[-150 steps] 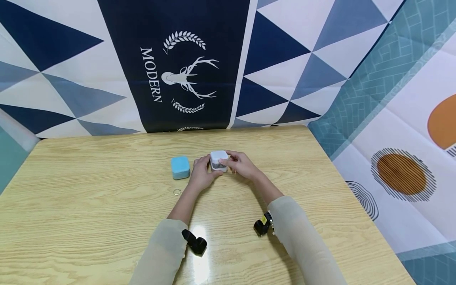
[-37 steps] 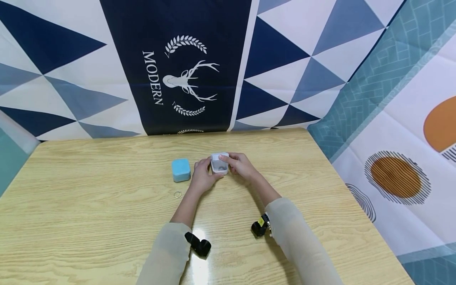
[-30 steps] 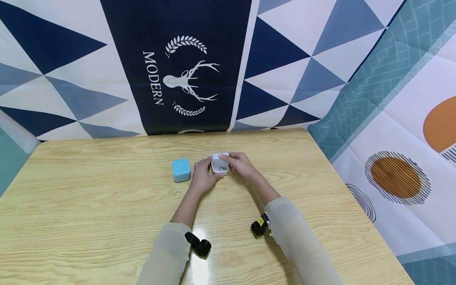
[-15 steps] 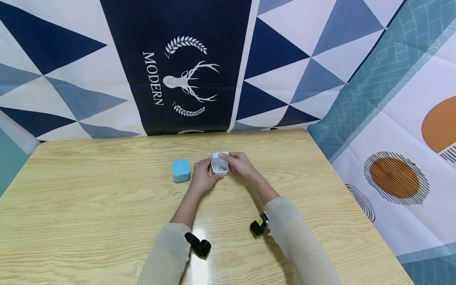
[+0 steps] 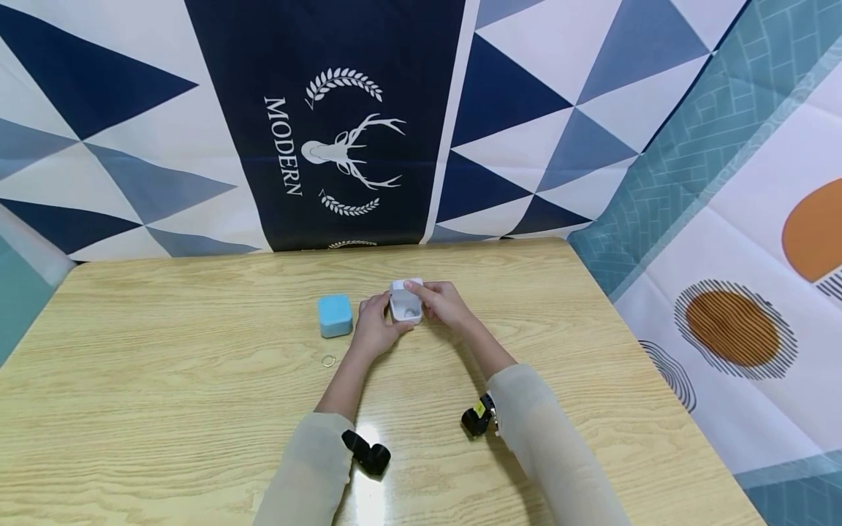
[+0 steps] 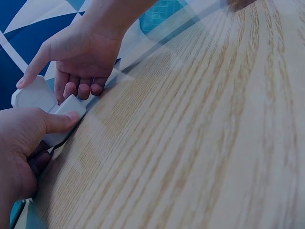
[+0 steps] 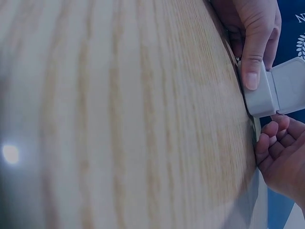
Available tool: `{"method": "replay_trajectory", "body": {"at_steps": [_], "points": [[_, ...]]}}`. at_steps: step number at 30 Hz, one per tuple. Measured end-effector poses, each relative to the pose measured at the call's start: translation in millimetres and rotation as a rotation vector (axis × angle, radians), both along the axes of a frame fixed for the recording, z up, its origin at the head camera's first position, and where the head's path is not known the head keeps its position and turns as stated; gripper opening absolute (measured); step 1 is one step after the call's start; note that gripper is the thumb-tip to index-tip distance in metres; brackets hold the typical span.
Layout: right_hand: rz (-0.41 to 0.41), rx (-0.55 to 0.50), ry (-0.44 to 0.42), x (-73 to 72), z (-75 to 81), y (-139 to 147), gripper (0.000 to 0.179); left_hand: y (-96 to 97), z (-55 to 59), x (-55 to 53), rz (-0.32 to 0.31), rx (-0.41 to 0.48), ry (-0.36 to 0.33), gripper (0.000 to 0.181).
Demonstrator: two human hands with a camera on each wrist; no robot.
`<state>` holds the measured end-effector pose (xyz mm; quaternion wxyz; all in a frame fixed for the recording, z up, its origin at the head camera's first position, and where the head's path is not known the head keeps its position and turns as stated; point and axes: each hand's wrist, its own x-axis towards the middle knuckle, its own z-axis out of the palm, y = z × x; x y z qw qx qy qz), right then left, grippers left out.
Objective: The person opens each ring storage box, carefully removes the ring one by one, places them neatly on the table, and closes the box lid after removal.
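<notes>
Trouble could start at the white box (image 7: 260, 99), which stands on the surface (image 5: 197, 365): the left hand (image 5: 373, 330) grips it while the right hand (image 5: 448, 304) pinches its raised lid (image 7: 289, 87), so a slackened hold might drop the lid. Moving sideways, the left forearm (image 5: 343, 386) could sweep the nearby ring (image 5: 324, 361) away. Pale wood grain covers the surface; patterned cloth (image 5: 513, 80) hangs behind.

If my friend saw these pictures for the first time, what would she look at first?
Probably the white deer's head, printed sideways on the dark panel behind the table. Next might be the white box with its lid up, between the left hand and right hand. The bright blue box stands out too, left of both hands.
</notes>
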<state>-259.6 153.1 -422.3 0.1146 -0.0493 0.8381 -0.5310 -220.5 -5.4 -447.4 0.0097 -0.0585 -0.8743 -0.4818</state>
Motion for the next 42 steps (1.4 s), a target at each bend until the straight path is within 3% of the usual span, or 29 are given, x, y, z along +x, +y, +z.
{"method": "replay_trajectory", "body": {"at_steps": [8,29,42], "points": [[-0.015,0.032,0.012,-2.7,-0.3,-0.9,0.053,-0.2,1.2,0.9,0.003,-0.006,0.005,0.072],[-0.05,0.001,-0.015,-1.9,1.0,-2.0,0.05,0.6,-0.4,1.5,0.001,0.009,0.009,0.071],[-0.043,0.055,-0.039,1.7,7.0,-0.5,0.053,0.6,1.5,2.6,0.008,0.012,-0.029,0.074]]}}
